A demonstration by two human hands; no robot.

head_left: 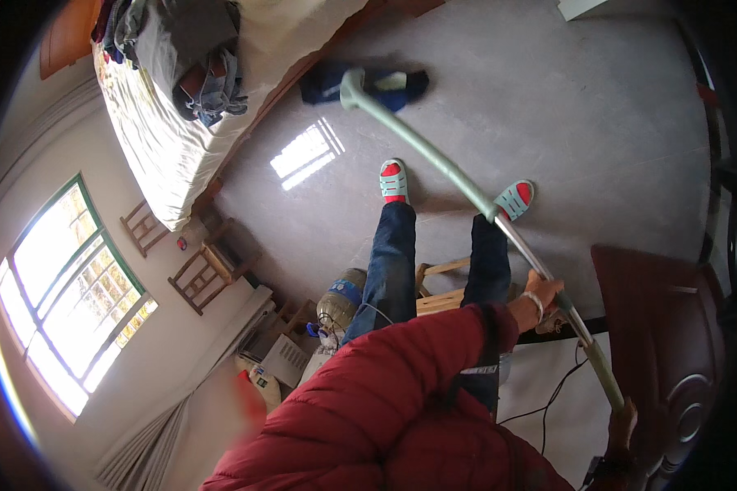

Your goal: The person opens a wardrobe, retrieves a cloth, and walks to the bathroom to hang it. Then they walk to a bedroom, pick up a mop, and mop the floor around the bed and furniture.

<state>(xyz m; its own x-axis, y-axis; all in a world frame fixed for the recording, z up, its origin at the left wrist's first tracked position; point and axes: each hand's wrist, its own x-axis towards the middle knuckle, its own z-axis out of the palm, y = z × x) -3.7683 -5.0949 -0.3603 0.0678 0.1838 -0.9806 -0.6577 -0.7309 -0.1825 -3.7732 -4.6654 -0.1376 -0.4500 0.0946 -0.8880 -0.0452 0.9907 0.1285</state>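
A long pole (490, 210) of smooth pale green plastic and shiny metal slants above the grey floor (614, 123).
Its rounded, blurred head (353, 88) overlaps crumpled dark blue cloth (416, 87) beside the bed's (164, 151) wooden edge; whether they touch is unclear. The left hand (540, 295), beyond a puffy, quilted red sleeve (401, 360), has its fingers clamped around the metal shaft. The shadowed right hand (622, 425) meets the pole's near end; I cannot tell how its fingers close.

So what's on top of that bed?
A heap of clothes, mostly grey and dark, on a pale sheet. I can't see what lies deep in the heap, or the sheet directly beneath it; both are covered.
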